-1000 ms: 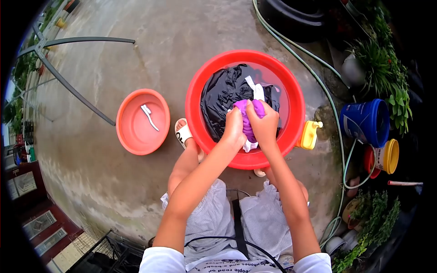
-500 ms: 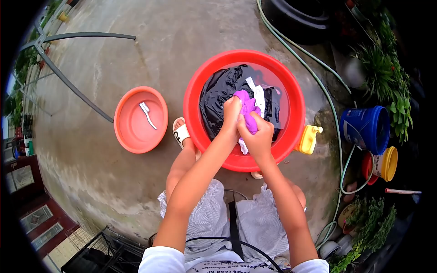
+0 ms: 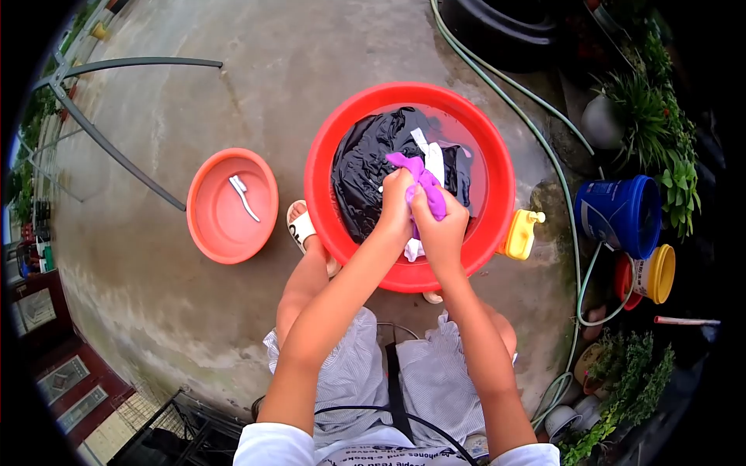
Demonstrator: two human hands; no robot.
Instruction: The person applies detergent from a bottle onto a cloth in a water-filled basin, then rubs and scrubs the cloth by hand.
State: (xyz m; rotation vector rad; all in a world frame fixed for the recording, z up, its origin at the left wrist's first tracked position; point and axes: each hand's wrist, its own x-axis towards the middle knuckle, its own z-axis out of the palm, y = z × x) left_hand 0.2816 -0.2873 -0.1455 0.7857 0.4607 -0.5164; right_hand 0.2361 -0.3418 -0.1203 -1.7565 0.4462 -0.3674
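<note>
My left hand (image 3: 398, 200) and my right hand (image 3: 440, 225) are side by side, both closed around a bunched purple cloth (image 3: 432, 199). Part of the cloth sticks up past my fingers. They hold it above a large red basin (image 3: 320, 140) of water. Black wet fabric (image 3: 365, 155) fills much of the basin's left and middle. A white strip of cloth (image 3: 434, 161) lies on the black fabric just beyond my hands. More pale cloth (image 3: 413, 250) shows below them, near the basin's near rim.
A smaller orange basin (image 3: 203, 233) with a white brush (image 3: 244, 199) inside stands to the left. Beside the red basin's right rim is a yellow bottle (image 3: 522, 236). A green hose (image 3: 544, 140), a blue bucket (image 3: 622, 213) and a yellow bucket (image 3: 662, 273) line the right side.
Both hands still grip the purple cloth; its bunched shape has shifted, with a flap now spread toward the upper left. The whole view has moved slightly.
</note>
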